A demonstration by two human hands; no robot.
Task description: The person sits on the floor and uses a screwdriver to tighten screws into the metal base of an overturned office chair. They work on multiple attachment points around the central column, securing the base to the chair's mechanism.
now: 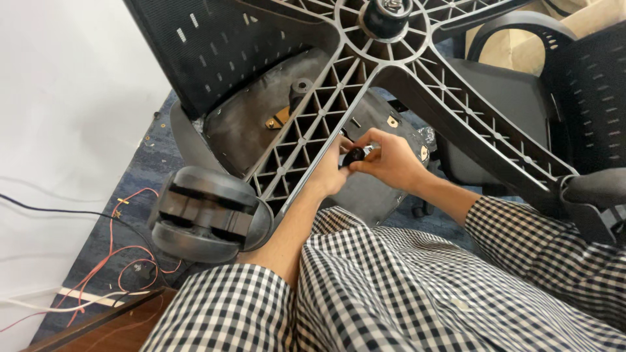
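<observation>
An office chair lies upturned before me, its black star base (339, 98) with ribbed spokes pointing toward the camera. My left hand (329, 173) and my right hand (388, 160) meet just under one spoke. Together they pinch a small round black part (354, 155), with a bit of silver metal showing beside it. Behind my hands is the dark underside of the seat (261, 117). A black caster wheel (208, 212) sits on the spoke's end, close to my left forearm.
A second black chair (561, 85) stands at the right, with another caster (596, 192) near my right sleeve. Red and black wires (124, 254) trail over the blue carpet at the left, beside a white wall (59, 117). A brown wooden edge (111, 326) lies bottom left.
</observation>
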